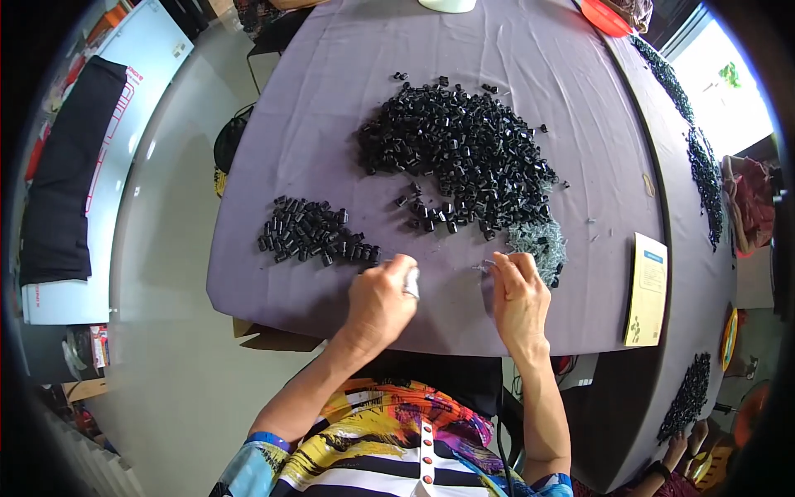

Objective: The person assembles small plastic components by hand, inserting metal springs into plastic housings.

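My left hand (381, 302) is closed in a loose fist above the near part of the table. Something whitish shows at its fingers, and whatever lies inside the fist is hidden. My right hand (520, 300) pinches a thin, clear plastic bit (485, 267) between thumb and forefinger. Close beside that hand lies a heap of clear, spiky plastic bits (538, 247). Beyond both hands spreads a large pile of small, shiny black plastic parts (464, 149). A smaller group of similar black parts (310, 232) lies to the left, just past my left hand.
A purple-grey cloth (281, 149) covers the table. At the right lies a yellowish booklet (647, 290). More black parts (687, 398) are on the adjoining table, near another person's hands (687, 443). A white bowl (447, 4) and a red basket (606, 16) stand at the far edge.
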The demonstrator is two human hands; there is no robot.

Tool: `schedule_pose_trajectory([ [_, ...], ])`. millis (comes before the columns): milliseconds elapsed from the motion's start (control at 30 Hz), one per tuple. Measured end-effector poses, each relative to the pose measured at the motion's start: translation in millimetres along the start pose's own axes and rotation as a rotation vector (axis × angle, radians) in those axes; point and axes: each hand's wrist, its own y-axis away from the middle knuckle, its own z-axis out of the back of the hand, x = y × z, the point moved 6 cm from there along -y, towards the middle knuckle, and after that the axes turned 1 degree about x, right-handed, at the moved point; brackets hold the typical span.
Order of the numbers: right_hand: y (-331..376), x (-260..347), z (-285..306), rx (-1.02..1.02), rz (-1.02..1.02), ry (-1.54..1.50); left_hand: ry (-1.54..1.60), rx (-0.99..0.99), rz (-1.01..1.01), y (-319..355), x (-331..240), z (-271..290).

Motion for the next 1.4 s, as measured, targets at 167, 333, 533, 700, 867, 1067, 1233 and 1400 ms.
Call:
schedule_pose_trajectory([
  [167, -5, -7, -8, 0.022, 0.047, 0.045, -0.11, -0.038, 0.032, -6, 19, 21],
  [333, -9, -1, -6, 0.037, 0.092, 0.061, -0.097, -0.066, 0.0, -26, 4, 33],
  [533, 1, 7, -7, -0.007, 0.086, -0.214, -0.12, -0.098, -0.115, -81, 0, 19],
  [700, 8, 14, -16, -0.014, 0.071, -0.289, -0.087, 0.008, -0.016, -105, 11, -5],
  [867, 9, 12, -19, -0.013, 0.12, -0.287, -0.132, 0.012, 0.002, -104, 0, -15],
  [1067, 11, 11, -20, -0.028, 0.087, -0.312, -0.367, 0.033, -0.085, -101, -15, -28],
  [1233, 12, 8, -19, -0.053, 0.09, -0.324, -0.464, 0.098, -0.077, -98, -17, -37],
  [1400, 12, 8, -20, -0.054, 0.087, -0.325, -0.334, 0.09, -0.064, -98, -11, -37],
])
